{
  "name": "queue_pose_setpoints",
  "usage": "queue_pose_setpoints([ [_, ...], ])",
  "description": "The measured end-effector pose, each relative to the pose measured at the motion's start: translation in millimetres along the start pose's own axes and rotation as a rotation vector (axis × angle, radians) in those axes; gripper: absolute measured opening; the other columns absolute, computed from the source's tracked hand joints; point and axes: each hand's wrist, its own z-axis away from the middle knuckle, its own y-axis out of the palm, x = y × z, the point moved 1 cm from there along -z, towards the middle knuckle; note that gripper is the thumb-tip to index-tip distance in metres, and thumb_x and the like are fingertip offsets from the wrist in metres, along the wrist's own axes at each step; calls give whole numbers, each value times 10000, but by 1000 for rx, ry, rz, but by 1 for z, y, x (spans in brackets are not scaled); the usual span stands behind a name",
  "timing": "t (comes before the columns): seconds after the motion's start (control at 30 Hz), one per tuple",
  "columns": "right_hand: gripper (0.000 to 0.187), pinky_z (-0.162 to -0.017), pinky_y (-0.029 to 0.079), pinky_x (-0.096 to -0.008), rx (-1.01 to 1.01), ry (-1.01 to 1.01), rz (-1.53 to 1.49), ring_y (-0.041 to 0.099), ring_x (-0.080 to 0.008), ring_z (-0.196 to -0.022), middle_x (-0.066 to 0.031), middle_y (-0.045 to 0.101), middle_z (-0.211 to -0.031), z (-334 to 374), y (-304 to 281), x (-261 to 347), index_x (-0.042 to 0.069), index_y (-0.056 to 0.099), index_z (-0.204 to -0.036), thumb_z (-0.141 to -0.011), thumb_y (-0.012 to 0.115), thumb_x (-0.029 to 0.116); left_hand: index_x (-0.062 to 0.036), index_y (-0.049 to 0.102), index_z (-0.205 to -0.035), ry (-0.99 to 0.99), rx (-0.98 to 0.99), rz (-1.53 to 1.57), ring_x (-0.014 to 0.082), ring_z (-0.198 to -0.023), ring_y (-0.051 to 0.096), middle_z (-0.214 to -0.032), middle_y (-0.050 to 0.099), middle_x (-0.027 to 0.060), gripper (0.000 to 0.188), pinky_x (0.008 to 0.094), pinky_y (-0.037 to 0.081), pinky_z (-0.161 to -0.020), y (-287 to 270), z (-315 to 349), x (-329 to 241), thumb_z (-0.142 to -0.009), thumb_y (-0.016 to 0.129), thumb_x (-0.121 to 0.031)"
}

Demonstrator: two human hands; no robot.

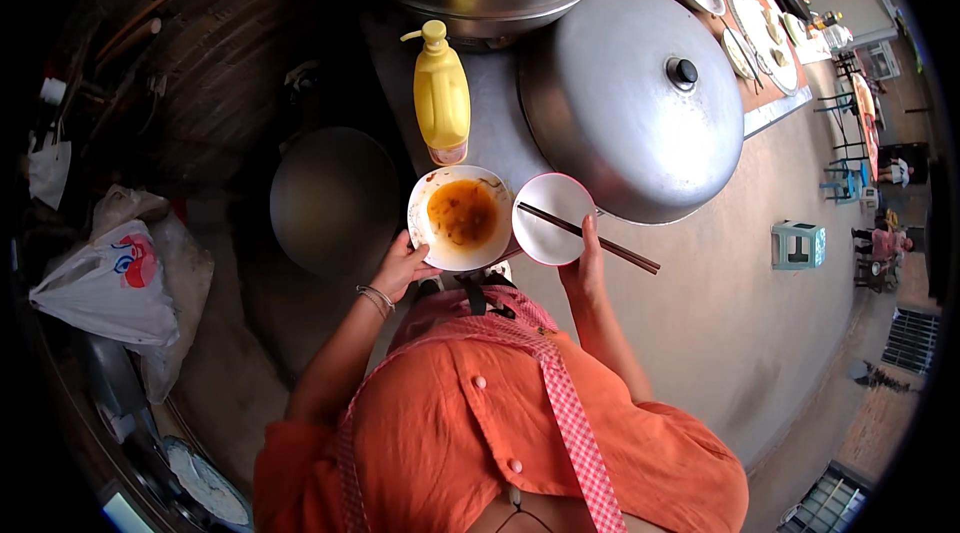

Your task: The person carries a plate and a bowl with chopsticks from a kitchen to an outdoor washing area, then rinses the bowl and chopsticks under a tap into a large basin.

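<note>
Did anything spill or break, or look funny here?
Nothing looks spilled or broken. The messiest thing is the bowl in the left hand: brownish liquid with dark bits, maybe leftovers. Chopsticks poke out past the other bowl.

We see smooth gloss on the sauce-streaked white round bowl [462,260] and the pink-rimmed white round bowl [557,196], shiny plastic on the yellow pump bottle [440,98], satiny metal on the silver domed lid [620,98], matt creased cloth on the orange buttoned shirt [420,428]; the shadowed round pan [333,203] is perhaps dull metal.

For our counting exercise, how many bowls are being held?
2: a white bowl of brown liquid in the left hand, a red-rimmed bowl in the right hand.
</note>
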Motion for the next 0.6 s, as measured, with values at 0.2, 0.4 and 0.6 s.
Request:
queue_pose_setpoints([
  [0.2, 536, -1001, 369, -395, -94, -109, -89, 441, -227, -1201, -72, 442, -1315, 13, 15, -12, 90, 370, -1333, -909, 515, 386, -79, 329, -1252, 11, 42, -143, 203, -1012, 582, -1192, 502, 101, 366, 352, 550, -780, -7, -4, -4, -934, 492, -159],
  [0.4, 538, -1031, 338, -382, -206, -286, -209, 422, -232, -1224, -69, 424, -1348, 24, -5, -14, 99, 339, -1362, -924, 488, 374, -63, 346, -1295, -70, 159, -127, 245, -1026, 571, -1193, 504, 121, 404, 365, 537, -779, 19, 7, -18, -926, 491, -137],
  [0.6, 524, -918, 407, -381, -353, -300, -252, 450, -202, -1121, -72, 469, -1205, 13, 1, -33, 100, 357, -1331, -903, 549, 333, -80, 351, -1331, -204, 291, -141, 238, -1031, 578, -1181, 534, 122, 450, 337, 525, -774, 36, -3, -34, -917, 511, -149],
])
